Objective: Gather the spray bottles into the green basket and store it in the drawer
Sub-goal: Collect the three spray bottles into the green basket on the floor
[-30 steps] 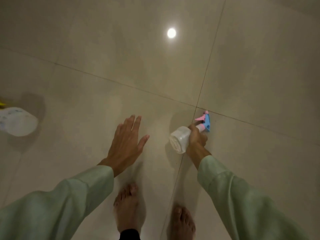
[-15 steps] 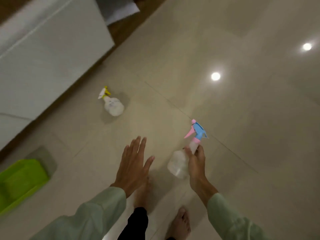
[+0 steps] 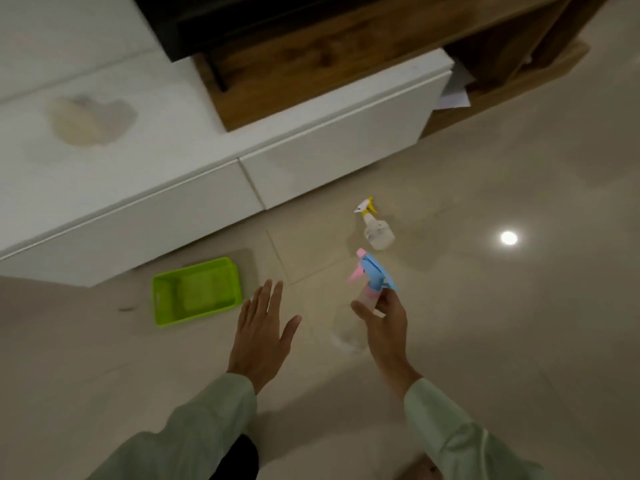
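My right hand (image 3: 382,327) grips the neck of a clear spray bottle with a blue and pink nozzle (image 3: 372,273), held upright above the floor. My left hand (image 3: 263,336) hovers flat with fingers spread, holding nothing, just right of the green basket (image 3: 162,299). The basket stands empty on the tiles by the cabinet. A second clear spray bottle with a yellow and white nozzle (image 3: 375,226) stands on the floor beyond the held one. An open drawer (image 3: 346,140) with a white front and wooden inside juts out of the cabinet above it.
A low white cabinet (image 3: 104,202) runs along the left. A wooden shelf unit (image 3: 519,74) with papers stands at the upper right. Glossy beige floor tiles with a lamp reflection (image 3: 508,238) spread to the right.
The view has swung left and up, bringing the basket, drawer and yellow-nozzled bottle into sight. My right hand keeps hold of the blue-nozzled bottle, now upright; my left hand stays spread.
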